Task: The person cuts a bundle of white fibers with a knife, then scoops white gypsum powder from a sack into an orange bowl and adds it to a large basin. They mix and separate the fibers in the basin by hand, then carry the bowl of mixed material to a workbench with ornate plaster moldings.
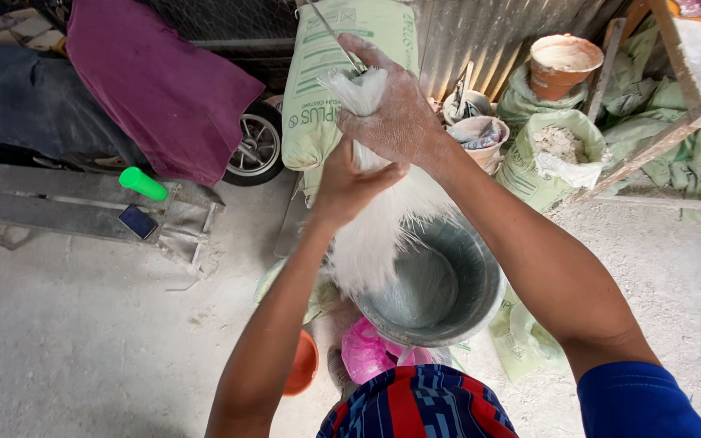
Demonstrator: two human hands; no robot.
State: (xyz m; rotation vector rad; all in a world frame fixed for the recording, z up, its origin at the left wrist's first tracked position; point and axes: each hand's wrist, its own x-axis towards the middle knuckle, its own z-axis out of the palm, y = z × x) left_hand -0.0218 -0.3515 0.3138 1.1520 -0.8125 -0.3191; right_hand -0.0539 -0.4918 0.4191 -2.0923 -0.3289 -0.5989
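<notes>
Both hands grip a bundle of white fibres (371, 235) held upright over a grey metal basin (448, 292). My right hand (391, 105) is dusted white and clasps the bundle's top, where the strands fan out. My left hand (346, 182) wraps the bundle just below it. The loose lower ends hang down over the basin's left rim. A thin metal wire or rod (334, 36) sticks up behind my right hand.
A pale green sack (318, 89) leans on a corrugated wall. Open sacks (557, 154), a terracotta pot (561, 61) and small tubs (476, 122) stand at right. A green bottle (143, 184) and phone (137, 221) lie on a ladder at left. An orange bowl (303, 365) and pink bag (367, 353) sit below.
</notes>
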